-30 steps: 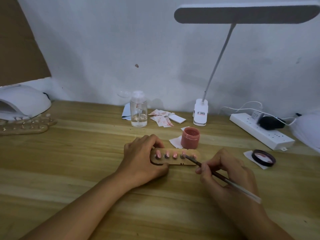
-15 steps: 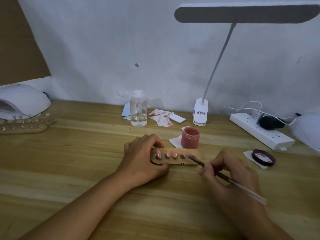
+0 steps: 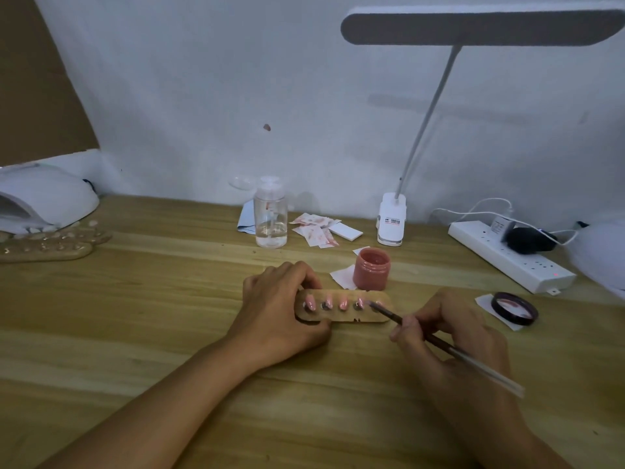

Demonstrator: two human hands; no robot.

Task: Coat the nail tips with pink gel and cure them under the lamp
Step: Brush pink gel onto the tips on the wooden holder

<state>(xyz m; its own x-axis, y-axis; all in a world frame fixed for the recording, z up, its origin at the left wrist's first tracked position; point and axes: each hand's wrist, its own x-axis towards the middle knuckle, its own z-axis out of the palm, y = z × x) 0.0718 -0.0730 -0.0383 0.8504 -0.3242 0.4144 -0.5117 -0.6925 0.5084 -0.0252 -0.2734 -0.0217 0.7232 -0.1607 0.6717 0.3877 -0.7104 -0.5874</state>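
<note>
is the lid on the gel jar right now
No, the jar stands open behind the holder, and a dark lid lies apart on a paper scrap to the right.

Wooden table (image 3: 135,316), white wall (image 3: 203,96)

The wooden holder (image 3: 348,318) is partly hidden under left hand (image 3: 280,309).
</note>
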